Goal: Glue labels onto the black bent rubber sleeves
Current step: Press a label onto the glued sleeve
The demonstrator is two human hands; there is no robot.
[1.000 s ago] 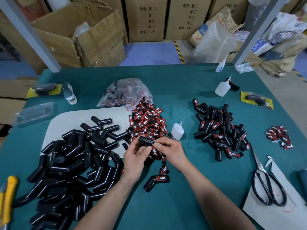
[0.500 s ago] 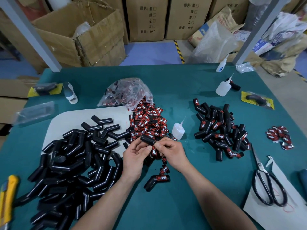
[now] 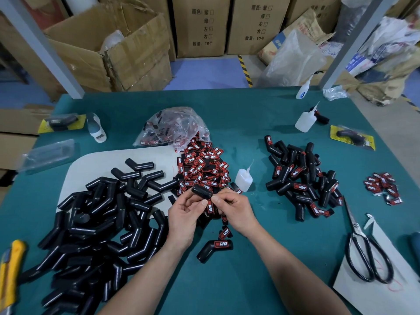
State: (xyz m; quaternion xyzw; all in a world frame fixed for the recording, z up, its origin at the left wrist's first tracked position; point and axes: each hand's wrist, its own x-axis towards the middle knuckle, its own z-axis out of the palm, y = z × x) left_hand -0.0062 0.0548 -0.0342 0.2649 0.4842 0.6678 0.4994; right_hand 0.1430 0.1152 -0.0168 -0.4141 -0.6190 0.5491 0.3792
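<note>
Glossy black rubber sleeves, matt teal cloth tabletop, clear plastic bag, metal scissors, cardboard boxes.

Even, fairly bright light falls from above on the teal felt-covered counter, leaving only short, soft shadows under the left hand, the right hand and the forearms, and beside the small white squeeze bottle. It draws thin white highlights along the heap of glossy black bent rubber sleeves and a pale sheen on the crumpled clear plastic bag. The middle is sharp, but the wide lens bows the counter's edges and tilts the grey metal posts outward, and the yellow utility knife in the lower-left corner looks stretched and soft.
</note>
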